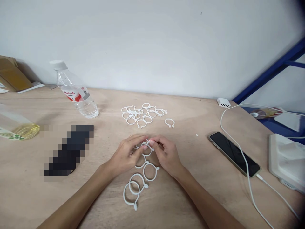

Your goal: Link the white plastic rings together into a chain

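My left hand point(127, 154) and my right hand point(165, 152) meet at the middle of a wooden table point(190, 165). Both pinch the top end of a chain of linked white plastic rings point(140, 178), with fingertips touching at a ring between them. The chain trails toward me on the table, ending in a larger loop near my left forearm. A pile of loose white rings point(141, 114) lies just beyond my hands. One single ring point(169, 122) sits apart to the pile's right.
A clear water bottle point(75, 90) lies at the back left, an oil bottle point(16, 127) at the far left. A black phone point(234, 153) with white cable point(247, 178) lies right, beside a white box point(286, 162). A charger point(223, 102) sits by the wall.
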Demonstrator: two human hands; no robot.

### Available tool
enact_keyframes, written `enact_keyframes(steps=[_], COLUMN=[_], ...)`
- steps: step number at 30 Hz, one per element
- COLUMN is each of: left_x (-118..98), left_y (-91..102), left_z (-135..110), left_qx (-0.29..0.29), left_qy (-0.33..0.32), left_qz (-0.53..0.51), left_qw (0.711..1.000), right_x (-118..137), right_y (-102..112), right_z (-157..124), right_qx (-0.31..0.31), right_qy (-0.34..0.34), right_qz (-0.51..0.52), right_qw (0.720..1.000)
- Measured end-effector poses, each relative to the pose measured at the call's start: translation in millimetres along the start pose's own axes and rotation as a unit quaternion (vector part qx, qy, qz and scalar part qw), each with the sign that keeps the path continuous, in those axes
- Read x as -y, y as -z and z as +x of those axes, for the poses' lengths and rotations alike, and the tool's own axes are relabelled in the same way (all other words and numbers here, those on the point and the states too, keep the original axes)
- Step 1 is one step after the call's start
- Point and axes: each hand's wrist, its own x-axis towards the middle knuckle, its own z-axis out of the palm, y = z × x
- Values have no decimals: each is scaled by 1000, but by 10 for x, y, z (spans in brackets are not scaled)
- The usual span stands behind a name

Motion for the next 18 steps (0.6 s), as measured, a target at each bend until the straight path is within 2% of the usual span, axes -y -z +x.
enact_keyframes(steps=[4, 6, 8, 10, 12, 14, 18], left_x=[4, 37, 77, 103, 97, 57, -50], left_y=[39, 57, 65, 60, 48, 36, 23], left_z=[10, 16, 23, 30, 33, 34, 29], left_qx=[-17, -16, -7, 4, 17, 32, 43], left_qy=[12, 21, 31, 26, 11, 4, 10], left_qz=[11, 27, 35, 37, 36, 19, -57], left_qw=[1000, 999, 999, 999, 999, 999, 997], right_x=[-32, -116, -242, -376, -476, -521, -493], right_y=[28, 119, 261, 410, 516, 557, 538], right_z=[23, 72, 139, 204, 248, 262, 254], right_qx=[-4, -41, -99, -127, -128, -113, -84], right_qy=[35, 55, 68, 59, 37, 19, -1], right_qz=[-46, -109, -205, -313, -391, -433, -449], right_qw=[998, 992, 971, 939, 911, 894, 889])
